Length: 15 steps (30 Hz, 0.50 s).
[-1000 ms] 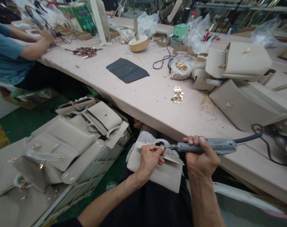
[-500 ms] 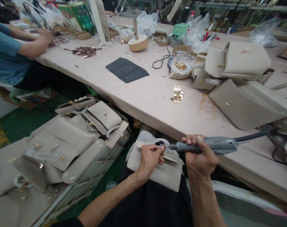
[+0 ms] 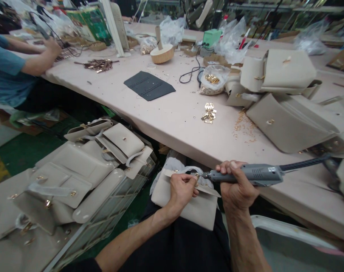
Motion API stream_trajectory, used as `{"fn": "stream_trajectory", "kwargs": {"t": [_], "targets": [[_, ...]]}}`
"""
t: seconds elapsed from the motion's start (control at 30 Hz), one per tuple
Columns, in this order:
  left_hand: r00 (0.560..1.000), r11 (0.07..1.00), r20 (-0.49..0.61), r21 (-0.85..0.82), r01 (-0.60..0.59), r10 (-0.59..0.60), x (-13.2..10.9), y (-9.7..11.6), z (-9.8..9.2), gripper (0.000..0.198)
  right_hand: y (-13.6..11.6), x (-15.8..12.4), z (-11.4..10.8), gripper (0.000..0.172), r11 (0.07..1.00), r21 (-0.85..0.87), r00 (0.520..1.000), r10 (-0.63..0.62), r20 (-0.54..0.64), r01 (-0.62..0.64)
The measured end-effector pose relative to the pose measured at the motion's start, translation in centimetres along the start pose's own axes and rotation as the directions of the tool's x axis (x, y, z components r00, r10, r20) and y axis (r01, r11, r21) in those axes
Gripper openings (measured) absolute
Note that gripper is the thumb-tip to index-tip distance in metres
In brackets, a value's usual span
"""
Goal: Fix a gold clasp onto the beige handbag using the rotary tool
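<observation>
A beige handbag (image 3: 199, 209) lies across my lap, its flap raised and its handle wrapped in white padding. My left hand (image 3: 183, 189) pinches the flap beside a small gold fitting (image 3: 197, 175). In my right hand (image 3: 238, 187) is a grey electric screwdriver (image 3: 255, 173), held level with its bit pointing left. The bit's tip is at the gold fitting, close to my left fingertips; whether a screw sits on it is too small to tell.
Beige handbags fill a wire crate (image 3: 115, 215) at left, and more bags (image 3: 293, 121) are stacked on the table (image 3: 160, 117) at right. Gold plates (image 3: 208, 113), loose screws (image 3: 244, 126) and a bag of fittings (image 3: 213, 81) lie there. A co-worker (image 3: 13, 68) sits at far left.
The screwdriver's bit has moved slightly left against the gold fitting. My left hand keeps its pinch on the flap. The whole view has shifted a little.
</observation>
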<state>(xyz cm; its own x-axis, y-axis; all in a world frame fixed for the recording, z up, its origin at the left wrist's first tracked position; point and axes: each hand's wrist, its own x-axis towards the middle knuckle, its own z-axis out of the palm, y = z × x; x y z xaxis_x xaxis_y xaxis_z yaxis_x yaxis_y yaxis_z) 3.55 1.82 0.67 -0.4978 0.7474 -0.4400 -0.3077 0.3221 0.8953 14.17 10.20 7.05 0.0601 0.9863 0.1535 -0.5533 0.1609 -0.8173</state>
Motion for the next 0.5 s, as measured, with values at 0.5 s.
{"fn": "stream_trajectory", "kwargs": {"t": [0.5], "targets": [[0.998, 0.969, 0.009, 0.239, -0.061, 0.061, 0.1, -0.4, 2.3, 0.013, -0.9, 2.0, -3.2, 0.033, 0.987, 0.032, 0.912, 0.130, 0.389, -0.155]]}}
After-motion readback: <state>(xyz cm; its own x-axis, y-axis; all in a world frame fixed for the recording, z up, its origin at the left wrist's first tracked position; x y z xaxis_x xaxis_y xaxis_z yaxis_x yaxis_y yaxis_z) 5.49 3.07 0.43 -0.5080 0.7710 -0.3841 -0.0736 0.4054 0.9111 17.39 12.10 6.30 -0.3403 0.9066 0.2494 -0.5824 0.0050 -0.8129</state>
